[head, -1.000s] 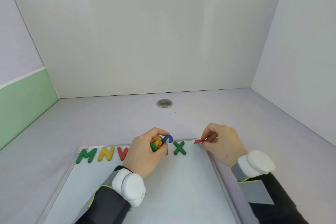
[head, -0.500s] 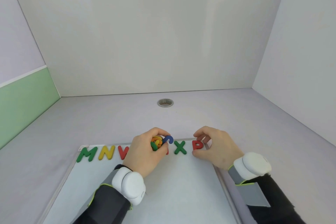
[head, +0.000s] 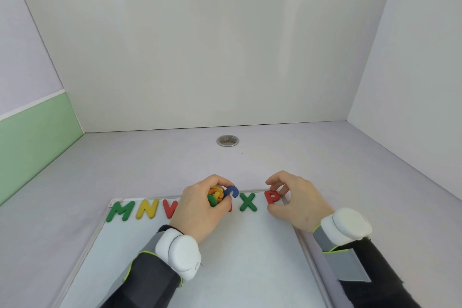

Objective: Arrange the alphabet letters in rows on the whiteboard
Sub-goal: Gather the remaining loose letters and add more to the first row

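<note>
Grip: right hand curled about red P on whiteboard, contact unclear; left hand clutches spare letters. Seat P level with green X, even gap.

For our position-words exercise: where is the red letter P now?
In the head view, the red letter P lies at the right end of the whiteboard's top row, just right of the green X, the right hand curled round it.

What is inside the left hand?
The left hand grips a bunch of letters: a blue curved one sticks out beside orange, yellow and green ones. Fingers cover the rest; which letters and how many cannot be told.
</note>
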`<state>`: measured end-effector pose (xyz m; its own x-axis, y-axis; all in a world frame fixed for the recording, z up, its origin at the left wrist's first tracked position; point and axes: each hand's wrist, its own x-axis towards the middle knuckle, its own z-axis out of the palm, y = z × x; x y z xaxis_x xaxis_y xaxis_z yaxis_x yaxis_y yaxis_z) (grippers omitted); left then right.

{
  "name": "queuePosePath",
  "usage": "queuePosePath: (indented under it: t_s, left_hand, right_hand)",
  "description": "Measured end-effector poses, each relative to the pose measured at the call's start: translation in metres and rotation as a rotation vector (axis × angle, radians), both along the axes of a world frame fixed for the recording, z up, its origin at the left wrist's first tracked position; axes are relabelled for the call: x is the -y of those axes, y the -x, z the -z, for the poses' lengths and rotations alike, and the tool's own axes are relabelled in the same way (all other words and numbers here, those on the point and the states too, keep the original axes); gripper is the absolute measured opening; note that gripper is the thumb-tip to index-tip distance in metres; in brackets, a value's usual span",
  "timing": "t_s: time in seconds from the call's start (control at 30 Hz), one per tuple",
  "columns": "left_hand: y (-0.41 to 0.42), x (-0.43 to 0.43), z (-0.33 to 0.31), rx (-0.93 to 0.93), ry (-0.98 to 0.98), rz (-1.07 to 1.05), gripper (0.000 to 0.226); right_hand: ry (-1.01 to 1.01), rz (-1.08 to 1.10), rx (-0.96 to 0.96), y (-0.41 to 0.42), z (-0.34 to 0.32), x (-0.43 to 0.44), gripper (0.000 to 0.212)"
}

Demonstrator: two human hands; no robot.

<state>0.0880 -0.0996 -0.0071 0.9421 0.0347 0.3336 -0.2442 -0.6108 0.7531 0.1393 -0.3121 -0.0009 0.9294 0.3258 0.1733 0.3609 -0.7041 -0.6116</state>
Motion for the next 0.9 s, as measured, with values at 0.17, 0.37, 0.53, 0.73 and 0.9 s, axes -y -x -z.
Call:
queuePosePath:
  t_s: [0.17,0.37,0.53,0.73,0.9]
  left_hand:
    - [-0.001,0.001,0.002,-0.016,0.005,-0.016,0.017]
    - [-0.003,0.008,0.004,-0.022,0.018,-0.043,0.016]
    - [-0.009,0.026,0.006,-0.046,0.027,-0.085,0.012]
    - [-0.018,0.057,0.007,-0.071,-0.005,-0.157,0.01]
    - [-0.028,0.086,0.005,-0.094,-0.011,-0.161,0.011]
  right_hand:
    - [-0.008,-0.017,-0.003,0.0,0.0,0.001,0.044]
    - [0.021,-0.015,-0.005,-0.002,0.002,0.002,0.044]
    - [0.028,0.021,-0.028,-0.004,0.0,0.011,0.049]
    - [-0.09,0.064,0.005,-0.002,-0.015,0.026,0.038]
    - [0.075,0.012,0.076,0.004,-0.036,0.024,0.031]
